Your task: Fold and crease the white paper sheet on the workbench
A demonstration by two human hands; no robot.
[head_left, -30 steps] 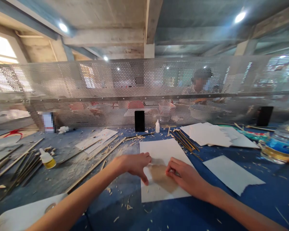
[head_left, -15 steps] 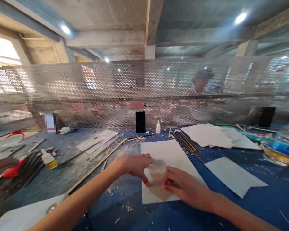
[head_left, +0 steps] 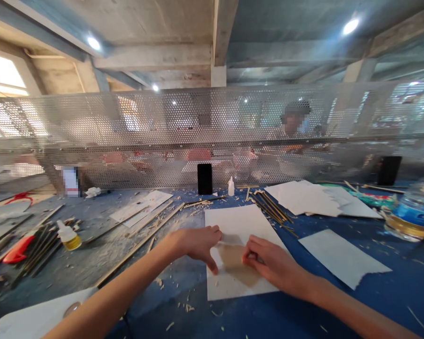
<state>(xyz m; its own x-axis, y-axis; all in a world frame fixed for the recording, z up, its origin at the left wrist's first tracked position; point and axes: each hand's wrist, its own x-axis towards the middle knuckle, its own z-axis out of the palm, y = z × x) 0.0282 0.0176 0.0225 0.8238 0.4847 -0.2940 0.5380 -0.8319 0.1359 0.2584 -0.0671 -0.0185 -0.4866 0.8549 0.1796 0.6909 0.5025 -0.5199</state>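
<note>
In front of me lies a white sheet of paper (head_left: 247,221) on the blue table (head_left: 169,301). My left hand (head_left: 201,245) rests on its left part, with the thumb and fingers spread apart. On the right part of the sheet my right hand (head_left: 265,259) is closed, thumb and fingertips pinched together low over the paper. Whatever is in that pinch, if anything, is hidden. A brownish patch between the hands looks like shadow.
Thin sticks (head_left: 273,207) and a small glue bottle (head_left: 231,186) stand beyond the sheet. More paper (head_left: 344,256) and a large plastic bottle (head_left: 415,207) are at right. At left are a yellow-labelled glue bottle (head_left: 69,236), a red-handled tool (head_left: 18,250) and wood shavings.
My right hand has shifted slightly right and up across the paper. My left hand stays in place. Another person's hand at the left edge has moved out of view, off the red-handled tool.
</note>
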